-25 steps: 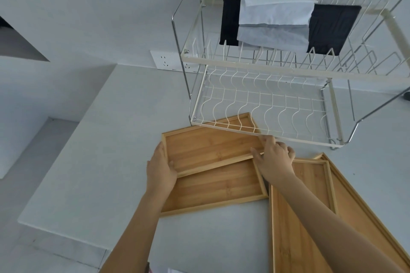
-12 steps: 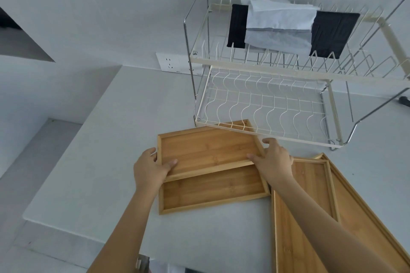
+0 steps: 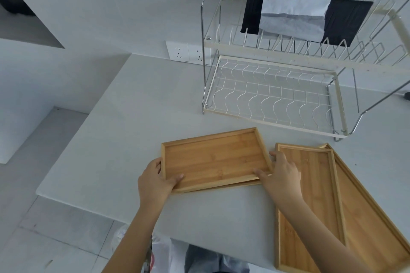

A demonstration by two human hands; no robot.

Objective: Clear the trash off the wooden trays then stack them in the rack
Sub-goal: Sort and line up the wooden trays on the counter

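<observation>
A small wooden tray (image 3: 213, 157) lies stacked on a second tray of the same size, whose front edge (image 3: 244, 184) peeks out beneath it. My left hand (image 3: 156, 180) grips the top tray's left end, thumb inside the rim. My right hand (image 3: 280, 172) grips its right end. Both trays hold no trash. To the right lie a longer wooden tray (image 3: 310, 195) and under it a still larger tray (image 3: 372, 224). The two-tier wire rack (image 3: 277, 97) stands behind, its lower shelf bare.
Black and white cloths (image 3: 295, 13) hang over the rack's upper tier. A wall socket (image 3: 188, 52) sits left of the rack. The white counter's (image 3: 133, 128) front edge runs near my body, with a plastic bag (image 3: 159, 250) below it. The floor drops away left.
The top tray has slid toward me over the lower one, so the two now nearly line up. Both hands came back with it, away from the rack.
</observation>
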